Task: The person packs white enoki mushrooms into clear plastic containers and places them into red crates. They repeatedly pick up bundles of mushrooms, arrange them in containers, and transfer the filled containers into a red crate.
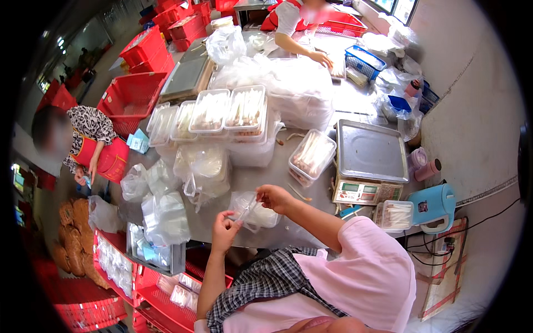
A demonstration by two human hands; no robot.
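My left hand and my right hand pinch a stretched piece of clear plastic bag between them. It hangs at the near edge of the steel table, over a plastic-wrapped container whose contents are hard to make out. Beyond my right hand stands a pair of stacked clear tubs filled with pale, trimmed stalks. A digital scale with a bare metal pan is to the right of them. Bagged containers sit beyond my left hand.
Lidded tubs of stalks are stacked mid-table before a large plastic-covered pile. A blue jug, another tub and a blue-handled tool lie right. Red crates stand left. Two other people work, at left and across the table.
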